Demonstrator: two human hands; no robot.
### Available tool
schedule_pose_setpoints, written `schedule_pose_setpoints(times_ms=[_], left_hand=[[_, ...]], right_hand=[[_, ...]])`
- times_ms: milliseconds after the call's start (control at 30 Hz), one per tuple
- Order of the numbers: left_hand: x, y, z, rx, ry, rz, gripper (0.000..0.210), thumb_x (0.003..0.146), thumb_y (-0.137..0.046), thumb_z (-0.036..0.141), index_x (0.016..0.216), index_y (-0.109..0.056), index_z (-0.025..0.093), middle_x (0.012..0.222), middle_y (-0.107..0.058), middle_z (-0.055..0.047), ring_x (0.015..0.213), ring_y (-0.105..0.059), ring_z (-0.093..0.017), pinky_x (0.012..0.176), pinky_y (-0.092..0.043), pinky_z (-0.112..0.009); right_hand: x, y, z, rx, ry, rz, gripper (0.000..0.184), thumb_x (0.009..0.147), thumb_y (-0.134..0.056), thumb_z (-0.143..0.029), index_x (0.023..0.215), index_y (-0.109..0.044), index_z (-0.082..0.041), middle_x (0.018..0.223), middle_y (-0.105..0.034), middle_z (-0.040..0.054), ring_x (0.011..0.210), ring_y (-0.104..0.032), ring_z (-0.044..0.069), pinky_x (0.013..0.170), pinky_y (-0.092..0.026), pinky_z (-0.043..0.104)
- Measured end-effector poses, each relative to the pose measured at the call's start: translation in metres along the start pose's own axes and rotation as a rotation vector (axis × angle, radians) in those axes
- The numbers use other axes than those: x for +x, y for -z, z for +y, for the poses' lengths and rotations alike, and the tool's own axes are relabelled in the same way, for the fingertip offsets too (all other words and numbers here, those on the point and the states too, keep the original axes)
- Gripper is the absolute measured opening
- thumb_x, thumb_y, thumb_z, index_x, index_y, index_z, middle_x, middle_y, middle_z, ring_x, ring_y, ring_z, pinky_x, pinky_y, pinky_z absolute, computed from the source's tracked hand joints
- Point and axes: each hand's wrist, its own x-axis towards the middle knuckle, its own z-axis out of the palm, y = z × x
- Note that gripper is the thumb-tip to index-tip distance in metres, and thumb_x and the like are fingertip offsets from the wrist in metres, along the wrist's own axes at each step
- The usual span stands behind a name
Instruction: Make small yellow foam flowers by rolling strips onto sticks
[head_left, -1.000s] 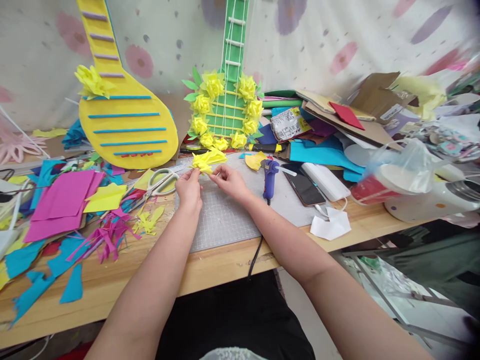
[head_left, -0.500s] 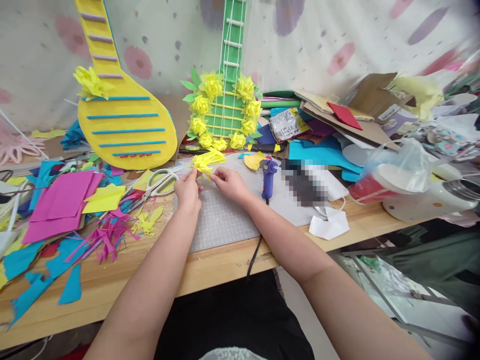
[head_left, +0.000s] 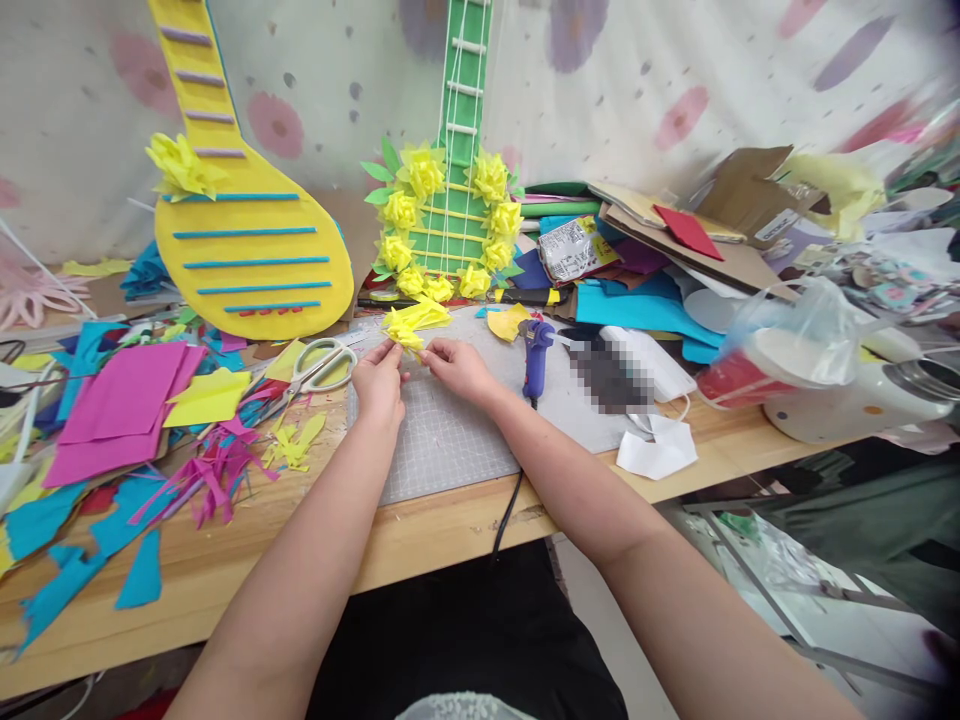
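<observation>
My left hand (head_left: 379,382) pinches a yellow crepe paper flower (head_left: 405,336) above the grey cutting mat (head_left: 450,440). From the other side, my right hand (head_left: 459,370) has its fingertips closed on the edge of the same yellow paper. Just behind lies more folded yellow paper (head_left: 429,314), and where the two pieces part is hard to make out. To the right of my hands a purple glue gun (head_left: 535,360) stands on the mat. White-handled scissors (head_left: 324,366) lie to the left of my left hand.
A yellow cardboard instrument (head_left: 255,255) and a green one (head_left: 450,225) ringed with yellow paper flowers lean at the back. Paper scraps (head_left: 124,405) cover the left. A cup in a plastic bag (head_left: 780,350), a white bottle (head_left: 840,405) and piled cardboard (head_left: 697,250) occupy the right.
My hands stay at the yellow paper with only slight finger movement. The paper between them shifts a little; nothing else visibly moves.
</observation>
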Motion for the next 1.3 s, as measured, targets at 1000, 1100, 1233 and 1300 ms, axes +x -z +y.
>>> schedule_pose_setpoints(times_ms=[1000, 1100, 1233, 1300], left_hand=[[0.000, 0.001, 0.012, -0.013, 0.089, -0.079, 0.022, 0.050, -0.075, 0.016, 0.067, -0.061, 0.013, 0.059, -0.055, 0.002, 0.042, -0.031, 0.000, 0.037, -0.019, -0.015], [0.001, 0.000, 0.010, 0.009, 0.063, -0.050, 0.020, 0.053, -0.074, 0.016, 0.066, -0.060, 0.012, 0.057, -0.052, 0.003, 0.041, -0.029, -0.001, 0.038, -0.019, -0.016], [0.002, 0.000, 0.008, 0.034, 0.033, 0.015, 0.017, 0.056, -0.073, 0.017, 0.067, -0.061, 0.013, 0.057, -0.051, 0.003, 0.046, -0.037, -0.003, 0.040, -0.025, -0.017], [0.003, 0.001, 0.008, 0.043, 0.024, 0.025, 0.018, 0.055, -0.074, 0.017, 0.068, -0.062, 0.013, 0.058, -0.051, 0.003, 0.048, -0.039, -0.004, 0.041, -0.027, -0.017]], right_hand=[[-0.002, 0.010, -0.009, 0.747, -0.302, -0.372, 0.023, 0.087, -0.042, -0.022, 0.066, -0.049, -0.015, 0.039, -0.033, -0.0099, 0.034, -0.023, 0.002, 0.036, -0.018, 0.016], [-0.001, 0.007, -0.008, 0.730, -0.321, -0.356, 0.024, 0.088, -0.043, -0.022, 0.066, -0.049, -0.014, 0.039, -0.035, -0.0098, 0.033, -0.026, 0.002, 0.036, -0.020, 0.016], [-0.002, 0.003, -0.008, 0.660, -0.340, -0.316, 0.023, 0.088, -0.045, -0.023, 0.068, -0.050, -0.014, 0.043, -0.048, -0.0068, 0.037, -0.039, 0.003, 0.039, -0.031, 0.015], [-0.002, 0.003, -0.009, 0.649, -0.355, -0.325, 0.021, 0.088, -0.045, -0.022, 0.069, -0.050, -0.015, 0.046, -0.053, -0.0053, 0.039, -0.044, 0.004, 0.041, -0.036, 0.015]])
